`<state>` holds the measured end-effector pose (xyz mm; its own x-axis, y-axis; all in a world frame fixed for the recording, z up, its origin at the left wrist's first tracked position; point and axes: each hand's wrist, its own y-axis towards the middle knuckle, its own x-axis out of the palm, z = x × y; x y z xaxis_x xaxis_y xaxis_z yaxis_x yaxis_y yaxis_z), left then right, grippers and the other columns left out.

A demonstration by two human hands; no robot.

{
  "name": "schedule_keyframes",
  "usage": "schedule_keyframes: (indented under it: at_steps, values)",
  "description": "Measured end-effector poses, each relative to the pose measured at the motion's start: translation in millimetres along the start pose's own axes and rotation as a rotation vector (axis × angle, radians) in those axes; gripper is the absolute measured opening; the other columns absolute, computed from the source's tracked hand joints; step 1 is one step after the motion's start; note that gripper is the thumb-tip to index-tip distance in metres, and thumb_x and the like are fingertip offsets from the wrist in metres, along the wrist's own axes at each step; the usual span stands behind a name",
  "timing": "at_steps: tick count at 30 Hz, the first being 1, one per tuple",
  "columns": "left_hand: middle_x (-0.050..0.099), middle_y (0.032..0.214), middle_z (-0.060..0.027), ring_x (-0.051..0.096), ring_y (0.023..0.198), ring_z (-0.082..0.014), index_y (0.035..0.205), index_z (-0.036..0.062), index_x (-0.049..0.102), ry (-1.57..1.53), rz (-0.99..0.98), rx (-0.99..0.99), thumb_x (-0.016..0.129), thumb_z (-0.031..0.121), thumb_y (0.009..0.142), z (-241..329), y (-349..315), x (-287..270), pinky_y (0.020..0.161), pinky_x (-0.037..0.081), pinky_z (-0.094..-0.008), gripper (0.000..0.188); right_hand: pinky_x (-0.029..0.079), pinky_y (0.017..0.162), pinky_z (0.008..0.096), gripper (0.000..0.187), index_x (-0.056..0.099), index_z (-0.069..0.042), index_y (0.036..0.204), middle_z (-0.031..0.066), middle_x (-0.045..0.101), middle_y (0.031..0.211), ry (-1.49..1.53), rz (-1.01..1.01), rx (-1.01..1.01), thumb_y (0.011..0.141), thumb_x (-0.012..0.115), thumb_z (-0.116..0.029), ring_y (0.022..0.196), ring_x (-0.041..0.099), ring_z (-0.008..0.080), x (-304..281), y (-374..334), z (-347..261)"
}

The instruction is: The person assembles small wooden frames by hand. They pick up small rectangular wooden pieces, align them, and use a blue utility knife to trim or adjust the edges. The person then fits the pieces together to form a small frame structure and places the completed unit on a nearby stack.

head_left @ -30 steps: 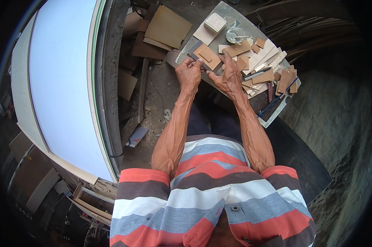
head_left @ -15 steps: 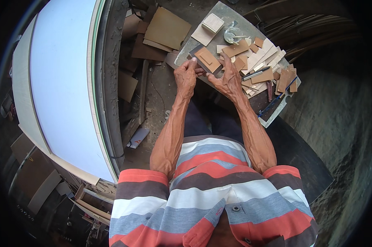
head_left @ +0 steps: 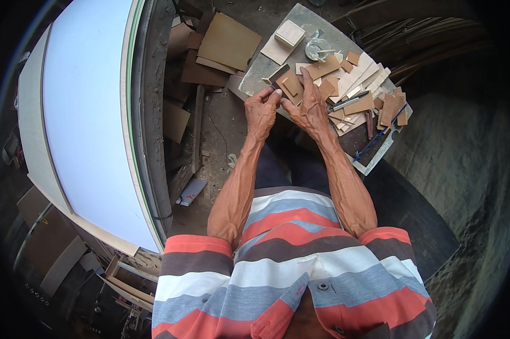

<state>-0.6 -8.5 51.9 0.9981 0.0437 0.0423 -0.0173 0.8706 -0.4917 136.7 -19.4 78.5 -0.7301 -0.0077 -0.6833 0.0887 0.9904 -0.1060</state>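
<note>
A small brown rectangular board with a smaller raised brown strip [head_left: 290, 86] on its face is between my hands, above the near left edge of the work board. Along its left side stands a dark grey flat piece [head_left: 278, 74], tilted on edge. My left hand [head_left: 261, 113] is closed, thumb and fingers pinching the lower end of the dark piece. My right hand [head_left: 309, 107] curves round the right side of the brown board, thumb at its lower end and index finger stretched along it. Part of its grip is hidden.
A grey work board [head_left: 255, 76] carries a pale wooden block [head_left: 290, 34] on a flat piece, a crumpled plastic bag [head_left: 317, 48], several thin wood offcuts [head_left: 362, 76] and a pen [head_left: 348, 101]. A large white panel [head_left: 88, 121] stands at the left. Brown sheets [head_left: 228, 42] lie beyond.
The dark flat piece, before lying beneath the brown board, is now tilted up along its left side. My left hand has turned and shifted slightly right and nearer.
</note>
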Motion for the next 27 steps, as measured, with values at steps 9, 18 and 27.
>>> schedule_keyframes:
  at_steps: [9, 18, 27]
  values:
    - [0.059, 0.063, 0.0005, 0.049, 0.06, -0.0055, 0.076, -0.0042, 0.066, 0.146, 0.049, 0.099, 0.069, 0.017, 0.084, 9, -8, 8, 0.054, 0.041, -0.0239, 0.023, 0.045, 0.092, 0.0436, 0.071, 0.041, 0.004, 0.13, 0.0232, 0.055, 0.116, 0.028, 0.047, 0.003, 0.073, 0.075, -0.022, 0.108, 0.055, 0.039, 9, -3, 4]
    - [0.062, 0.068, 0.0004, 0.052, 0.065, -0.0057, 0.078, -0.0032, 0.069, 0.085, 0.015, 0.043, 0.071, 0.017, 0.083, 10, -11, 9, 0.06, 0.042, -0.0221, 0.021, 0.047, 0.085, 0.0431, 0.055, 0.051, 0.003, 0.121, 0.0209, 0.056, 0.11, 0.117, 0.106, 0.024, 0.076, 0.073, -0.018, 0.1, 0.057, 0.0392, 14, -3, 1]
    - [0.063, 0.069, 0.0002, 0.054, 0.067, -0.0061, 0.079, -0.0041, 0.07, 0.114, 0.033, 0.037, 0.072, 0.017, 0.082, 9, -9, 7, 0.061, 0.044, -0.0223, 0.022, 0.047, 0.084, 0.0425, 0.056, 0.051, 0.005, 0.119, 0.021, 0.056, 0.11, 0.135, 0.118, 0.067, 0.074, 0.075, -0.019, 0.1, 0.057, 0.0391, 15, -2, -3]
